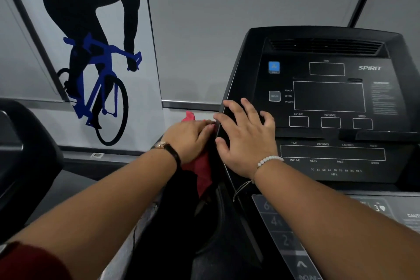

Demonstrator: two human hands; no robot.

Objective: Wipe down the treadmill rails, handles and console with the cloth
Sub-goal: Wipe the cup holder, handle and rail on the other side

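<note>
cloth: red, crumpled, pressed flat against the console's left side edge, loose end hanging down
console: black, SPIRIT logo, all displays dark, panel tilted back

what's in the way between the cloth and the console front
The right hand lies spread on the console at its left edge, directly between the red cloth, pressed under the left hand, and the console face. Nothing else visible blocks it.
</note>
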